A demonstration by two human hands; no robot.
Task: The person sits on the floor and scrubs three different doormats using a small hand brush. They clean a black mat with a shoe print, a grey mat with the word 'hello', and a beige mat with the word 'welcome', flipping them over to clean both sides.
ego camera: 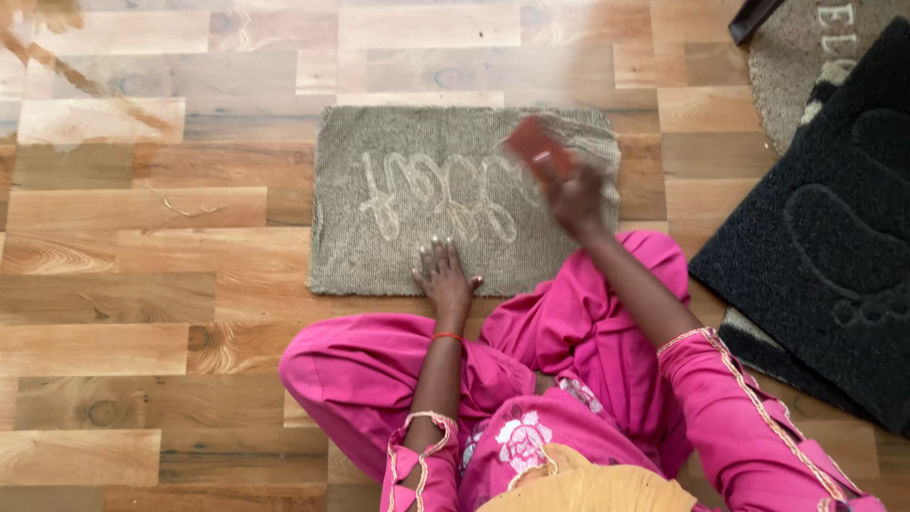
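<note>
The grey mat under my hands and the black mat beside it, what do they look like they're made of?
The grey mat looks like coarse woven fibre, perhaps jute or coir: matte, with a ribbed weave and pale lettering. The black mat looks like dense bristly pile or rubber-backed synthetic, dull, with shapes pressed into it. The floor looks like wood-grain laminate planks with a slight sheen.

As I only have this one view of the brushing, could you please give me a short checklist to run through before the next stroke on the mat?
1. Left hand flat on the grey mat, pinning its near edge: ok.
2. Right hand closed on the red brush: ok, though motion blur hides the grip itself.
3. Brush over the mat, at its far right part: ok.
4. Bristles touching the mat: cannot tell, blurred.
5. Mat lying flat on the wooden floor, no curled corners: ok.
6. Black mat apart from the grey mat: ok.
</note>
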